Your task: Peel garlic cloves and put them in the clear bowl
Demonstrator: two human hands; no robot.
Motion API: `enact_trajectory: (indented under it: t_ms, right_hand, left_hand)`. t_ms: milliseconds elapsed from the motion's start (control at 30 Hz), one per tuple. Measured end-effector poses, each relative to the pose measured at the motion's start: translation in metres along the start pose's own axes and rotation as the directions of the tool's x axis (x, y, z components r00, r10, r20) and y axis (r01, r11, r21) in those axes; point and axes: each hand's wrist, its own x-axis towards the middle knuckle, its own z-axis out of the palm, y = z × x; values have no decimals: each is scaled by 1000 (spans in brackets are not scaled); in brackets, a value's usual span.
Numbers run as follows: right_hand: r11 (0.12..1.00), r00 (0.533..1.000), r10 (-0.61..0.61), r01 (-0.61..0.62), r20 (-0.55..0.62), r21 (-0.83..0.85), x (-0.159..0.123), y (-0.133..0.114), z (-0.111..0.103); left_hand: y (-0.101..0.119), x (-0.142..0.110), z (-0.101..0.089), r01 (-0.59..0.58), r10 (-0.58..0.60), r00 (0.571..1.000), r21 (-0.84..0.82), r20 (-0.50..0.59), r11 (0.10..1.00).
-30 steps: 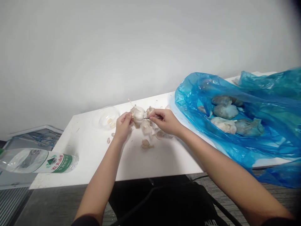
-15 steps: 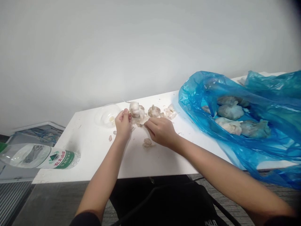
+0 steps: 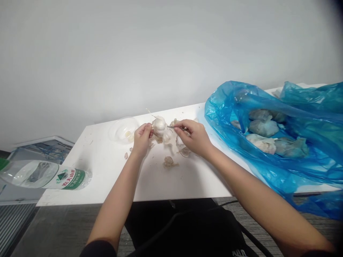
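Observation:
My left hand (image 3: 143,137) is closed, pinching a white garlic bulb (image 3: 159,125) at its stem end. A thin strand sticks up from the bulb. In my right hand (image 3: 192,135) I grip a slim metal tool (image 3: 177,127), its tip at the bulb's right side; whether it is a pick, tweezers or a blade I cannot tell. Papery garlic skins (image 3: 168,137) lie beneath and between the hands. Closer to me rests a small clump of brownish garlic skin (image 3: 168,162). Another bulb (image 3: 174,122) is partly hidden behind my right fingers.
A clear plastic bowl (image 3: 118,130) with pale pieces in it stands left of my left hand. A water bottle (image 3: 48,175) is at the table's left end. On the right, a blue plastic bag (image 3: 225,92) holds several garlic bulbs (image 3: 262,126). A wall rises behind the white table (image 3: 107,178).
The garlic bulb and my left hand have shifted slightly right. My right hand has moved up and right, and its metal tool now shows plainly, pointing at the bulb.

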Motion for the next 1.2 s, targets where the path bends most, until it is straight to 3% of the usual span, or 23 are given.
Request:
enact_trajectory:
  t_ms: [167, 467, 667, 833, 1000, 1100, 1200]
  right_hand:
    - [998, 995, 25, -31, 101, 56, 1, 0, 1]
    - [995, 994, -11, 0, 108, 98, 1, 3, 3]
    - [993, 992, -106, 109, 62, -37, -4, 1, 6]
    - [971, 977, -156, 179, 145, -159, -9, -2, 9]
    - [937, 968, -27, 111, 248, -332, -6, -4, 3]
    - [927, 981, 45, 29, 188, -373, -2, -2, -2]
    - [964, 998, -64, 63, 6, -257, -1, 0, -4]
  left_hand:
    - [1, -1, 1, 4, -3, 1000, -23, 16, 1000]
    - [-1, -1, 0, -31, 31, 999, 15, 29, 999]
    - [-1, -7, 7, -123, 129, 991, 116, -42, 986]
    - [-1, -4, 6, -31, 35, 977, 19, -209, 999]
    - [4, 0, 2, -10, -9, 982, -103, -188, 995]
    - [5, -1, 3, 4, -23, 988, -123, -156, 992]
    - [5, -2, 4, 4, -20, 988, -101, -152, 995]
